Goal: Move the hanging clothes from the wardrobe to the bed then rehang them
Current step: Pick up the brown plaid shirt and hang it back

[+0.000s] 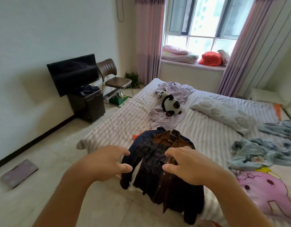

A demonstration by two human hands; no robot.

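Bedroom, striped bed [207,133] | pile of dark shirts [162,163] on hangers sits at the near edge | my left hand [107,163] and right hand [189,166] hover over it, fingers spread, gripping nothing | panda plush [171,104] farther up | TV [72,73] far left

From my remote seat I see a black flat-screen television [72,73] on a dark cabinet [90,104], a brown padded chair [114,76] beside it, a black-and-white plush panda [170,103] on crumpled lilac cloth [176,90] (partly under it), and folded pink quilts [178,54] on the windowsill.
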